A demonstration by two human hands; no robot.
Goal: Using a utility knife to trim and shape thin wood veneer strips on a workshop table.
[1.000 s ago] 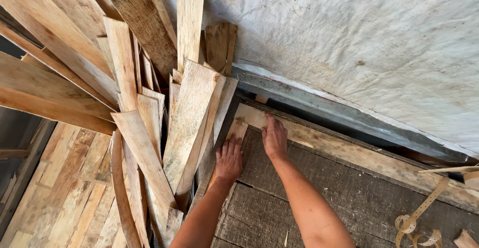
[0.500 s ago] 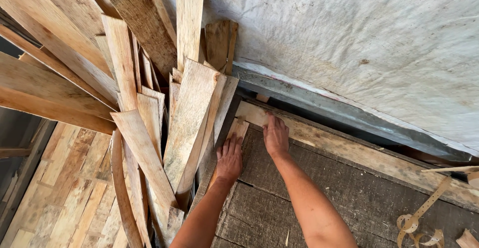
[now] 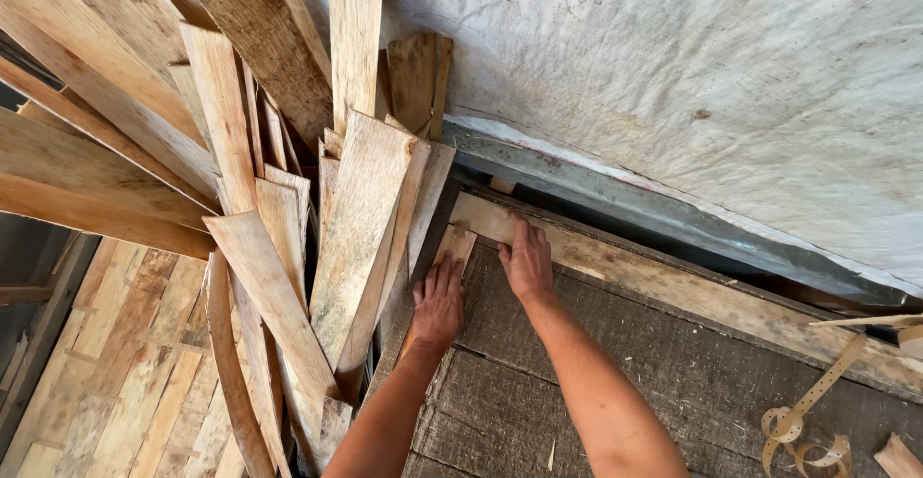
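Observation:
My left hand (image 3: pixel 439 300) lies flat, fingers apart, on a short pale wood strip (image 3: pixel 455 245) along the left edge of a dark weathered wooden platform (image 3: pixel 673 382). My right hand (image 3: pixel 526 259) presses flat on a long pale plank (image 3: pixel 692 290) that runs along the platform's far edge. The two hands sit close together at the corner where the strip and the plank meet. Neither hand grips anything.
A heap of rough wood slats (image 3: pixel 288 199) leans to the left of the hands. A grey-white sheet wall (image 3: pixel 692 84) rises behind, with a metal rail (image 3: pixel 615 194) at its foot. Coiled strapping (image 3: pixel 803 420) lies at the lower right. Plank flooring (image 3: pixel 106 363) shows lower left.

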